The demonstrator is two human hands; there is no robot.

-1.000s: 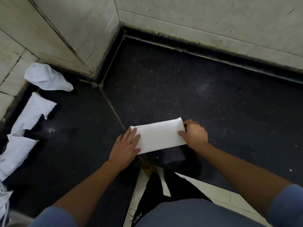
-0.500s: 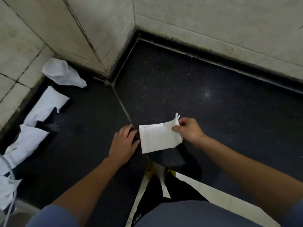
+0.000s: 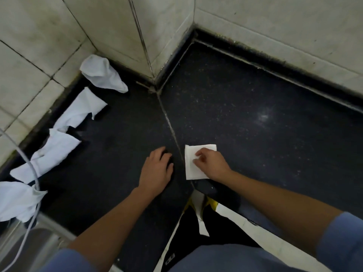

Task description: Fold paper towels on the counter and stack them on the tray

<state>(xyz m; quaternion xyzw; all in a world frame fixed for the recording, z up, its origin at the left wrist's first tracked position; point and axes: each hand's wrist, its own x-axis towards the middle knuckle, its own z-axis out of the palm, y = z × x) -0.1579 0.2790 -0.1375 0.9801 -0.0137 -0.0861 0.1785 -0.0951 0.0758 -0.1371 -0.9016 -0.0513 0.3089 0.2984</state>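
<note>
My right hand [image 3: 213,165] sits on top of the folded paper towel [image 3: 191,170]. Its fingers are bent, with the tips down on the upper half of the sheet. I cannot tell whether they pinch a layer or only press it flat. The towel is a small white square lying flat on the dark worktop [image 3: 265,154], close to the front edge. Its left side runs just beside the seam [image 3: 169,119] that crosses the worktop from the wall corner.

My left hand [image 3: 156,171] rests palm down on the bare worktop on the other side of that seam. It is near the towel but apart from it, with the fingers loosely spread and holding nothing.

Farther left, four loose paper towels lie in a ragged row along the foot of the tiled wall [image 3: 275,26]:
- A crumpled one [image 3: 102,76] is nearest the corner.
- A second [image 3: 83,111] lies below it.
- A third [image 3: 53,152] comes next.
- A fourth [image 3: 16,201] is at the left edge of the view.

A thin white cable [image 3: 29,166] curves down over the last two. Beneath it at the lower left is a grey metal rim [image 3: 46,219], too blurred for me to say what it belongs to. Blue sleeves [image 3: 341,238] cover both my upper arms.
</note>
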